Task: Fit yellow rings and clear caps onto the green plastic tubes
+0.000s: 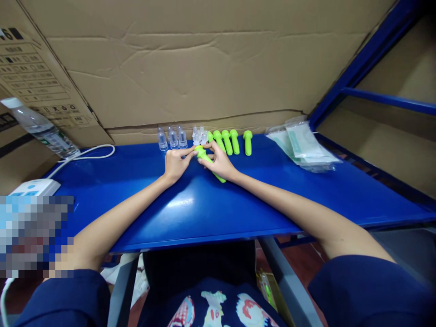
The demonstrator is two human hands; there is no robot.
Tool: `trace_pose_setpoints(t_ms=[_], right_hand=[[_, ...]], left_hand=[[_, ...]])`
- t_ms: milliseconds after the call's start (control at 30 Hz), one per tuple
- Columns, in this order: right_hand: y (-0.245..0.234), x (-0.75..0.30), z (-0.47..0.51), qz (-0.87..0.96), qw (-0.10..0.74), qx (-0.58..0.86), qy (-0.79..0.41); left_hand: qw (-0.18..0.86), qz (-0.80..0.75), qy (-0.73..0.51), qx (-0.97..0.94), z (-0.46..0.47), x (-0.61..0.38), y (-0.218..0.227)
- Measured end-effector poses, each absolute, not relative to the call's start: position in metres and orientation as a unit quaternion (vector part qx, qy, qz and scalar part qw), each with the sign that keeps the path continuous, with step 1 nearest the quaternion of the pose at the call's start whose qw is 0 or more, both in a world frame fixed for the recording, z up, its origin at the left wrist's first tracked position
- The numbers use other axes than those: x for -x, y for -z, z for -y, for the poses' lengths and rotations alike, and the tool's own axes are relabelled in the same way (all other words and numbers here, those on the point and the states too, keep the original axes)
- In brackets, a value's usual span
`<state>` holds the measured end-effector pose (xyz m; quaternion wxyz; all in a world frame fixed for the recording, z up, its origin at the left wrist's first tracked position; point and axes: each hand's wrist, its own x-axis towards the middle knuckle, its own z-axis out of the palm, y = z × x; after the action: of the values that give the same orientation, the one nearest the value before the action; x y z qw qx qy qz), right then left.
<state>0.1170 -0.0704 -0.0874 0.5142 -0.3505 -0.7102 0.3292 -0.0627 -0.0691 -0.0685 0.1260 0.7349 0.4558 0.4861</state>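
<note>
A bright green plastic piece with a wide head and a long handle [204,155] is held above the blue table, tilted with its head up and to the left. My right hand [220,162] is closed around its body. With thumb and forefinger, my left hand [176,164] pinches the rim of its head. Just behind my hands stand several small clear plastic pieces [200,136]. Farther left are several clear bottle-shaped pieces [172,139]. Several matching green pieces [226,141] lie in a row to the right, with one [248,143] set apart from them.
Clear plastic bags [303,143] lie at the table's right. On the left, a water bottle [42,129] leans beside a white cable [95,152] and a power strip [36,187]. Cardboard [184,68] walls the back of the blue table [160,213], and a blue metal frame [361,68] rises at right.
</note>
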Motion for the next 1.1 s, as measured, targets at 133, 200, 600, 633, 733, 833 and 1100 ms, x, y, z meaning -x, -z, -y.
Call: trace_pose_setpoints(t_ms=[133, 200, 600, 633, 733, 833, 1100], right_hand=[[0.0883, -0.1162, 0.0705, 0.709, 0.517, 0.353, -0.326], [0.0883, -0.1162, 0.0703, 0.712, 0.510, 0.353, -0.328], [0.0904, -0.1190, 0.0653, 0.711, 0.515, 0.371, -0.303], [0.0904, -0.1189, 0.0654, 0.711, 0.515, 0.372, -0.301], [0.0901, -0.1185, 0.0656, 0.712, 0.522, 0.369, -0.290], [0.0901, -0.1182, 0.0655, 0.709, 0.532, 0.369, -0.280], [0.0904, -0.1188, 0.0660, 0.696, 0.531, 0.378, -0.301]], left_hand=[[0.084, -0.467, -0.464, -0.748, 0.0678, 0.0636, 0.0673], [0.060, -0.462, -0.459, -0.756, 0.0673, 0.0639, 0.0678], [0.002, -0.438, -0.433, -0.788, 0.0681, 0.0618, 0.0755], [0.000, -0.442, -0.430, -0.787, 0.0687, 0.0617, 0.0747], [-0.010, -0.449, -0.422, -0.788, 0.0700, 0.0612, 0.0726], [-0.002, -0.453, -0.429, -0.781, 0.0705, 0.0608, 0.0715], [-0.001, -0.443, -0.429, -0.787, 0.0701, 0.0611, 0.0708]])
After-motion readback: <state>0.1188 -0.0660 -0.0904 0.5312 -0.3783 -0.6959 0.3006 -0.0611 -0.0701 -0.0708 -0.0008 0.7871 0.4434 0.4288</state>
